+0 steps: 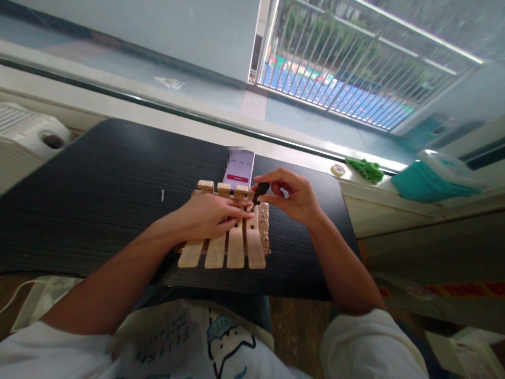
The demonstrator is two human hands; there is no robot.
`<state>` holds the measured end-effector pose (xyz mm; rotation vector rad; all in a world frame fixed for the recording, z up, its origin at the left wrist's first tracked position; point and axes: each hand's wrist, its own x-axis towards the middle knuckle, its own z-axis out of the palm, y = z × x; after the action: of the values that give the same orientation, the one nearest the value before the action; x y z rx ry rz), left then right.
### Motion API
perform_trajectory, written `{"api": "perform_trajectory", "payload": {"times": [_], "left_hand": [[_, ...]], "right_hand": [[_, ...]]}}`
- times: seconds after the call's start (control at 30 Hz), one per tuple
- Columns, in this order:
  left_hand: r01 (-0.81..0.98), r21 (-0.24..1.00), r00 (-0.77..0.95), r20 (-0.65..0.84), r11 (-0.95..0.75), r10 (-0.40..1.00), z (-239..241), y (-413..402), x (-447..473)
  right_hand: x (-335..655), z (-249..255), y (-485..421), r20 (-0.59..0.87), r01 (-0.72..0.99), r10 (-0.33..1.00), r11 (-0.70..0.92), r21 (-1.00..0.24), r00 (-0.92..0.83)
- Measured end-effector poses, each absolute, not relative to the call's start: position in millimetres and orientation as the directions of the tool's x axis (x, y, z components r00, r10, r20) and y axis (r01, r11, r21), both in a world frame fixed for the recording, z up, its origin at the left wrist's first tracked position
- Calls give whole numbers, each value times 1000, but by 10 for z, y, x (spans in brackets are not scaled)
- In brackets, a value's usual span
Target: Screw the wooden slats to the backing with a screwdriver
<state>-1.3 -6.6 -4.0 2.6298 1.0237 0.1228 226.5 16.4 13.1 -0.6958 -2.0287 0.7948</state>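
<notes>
A light wooden slatted rack (235,247) lies on the dark table (98,200) in front of me. My left hand (213,216) rests flat across its slats, fingers stretched out and pressing it down. My right hand (292,197) hovers at the rack's far right corner, fingers pinched on a small black piece (261,192). A strip of something shiny and crinkled (264,226) lies along the rack's right side. A phone (239,169) with a lit screen lies just beyond the rack.
A small screw (162,195) lies on the table left of the rack. A green cloth (365,169) and a teal bag (426,181) sit on the window ledge to the right. A white appliance (27,134) stands at far left.
</notes>
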Motion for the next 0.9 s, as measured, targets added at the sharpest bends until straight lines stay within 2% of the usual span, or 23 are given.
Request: {"api": "perform_trajectory", "payload": {"times": [0.17, 0.4, 0.67, 0.9], "left_hand": [[639, 327, 743, -30, -696, 668, -38, -63, -8], [641, 326, 741, -30, -694, 670, -32, -64, 4], [646, 333, 736, -36, -686, 676, -30, -66, 0], [648, 316, 737, -31, -693, 676, -37, -69, 1]], "right_hand": [[2246, 75, 181, 503, 194, 744, 626, -756, -441], [2211, 49, 183, 572, 163, 723, 665, -729, -388], [2196, 82, 170, 519, 254, 766, 626, -738, -379], [2196, 87, 163, 540, 262, 754, 644, -719, -373]]}}
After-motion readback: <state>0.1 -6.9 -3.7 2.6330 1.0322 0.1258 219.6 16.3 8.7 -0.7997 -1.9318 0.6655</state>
